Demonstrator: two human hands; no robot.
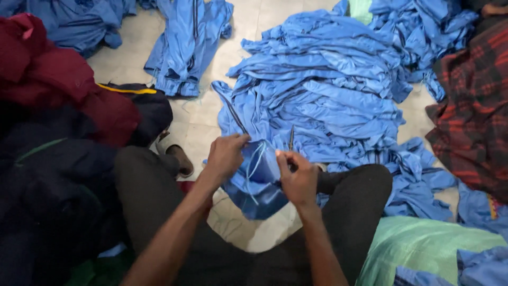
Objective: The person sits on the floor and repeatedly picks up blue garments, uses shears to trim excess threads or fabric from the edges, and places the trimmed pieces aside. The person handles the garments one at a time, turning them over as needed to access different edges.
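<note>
I sit on the floor with a blue garment piece (259, 182) between my knees. My left hand (225, 156) pinches its upper left edge. Against the cloth's right edge, my right hand (298, 177) is closed on a small metal thread cutter (291, 139), whose tip points up; it also touches loose pale threads hanging off the fabric. Beyond my hands lies a big heap of blue garments (323, 90).
A second blue garment pile (185, 45) lies at the top middle, more blue cloth (79, 18) at top left. Maroon (47, 74) and dark clothing (53, 180) heap up at left. A red-black checked cloth (473, 116) is at right, green fabric (418, 246) at lower right.
</note>
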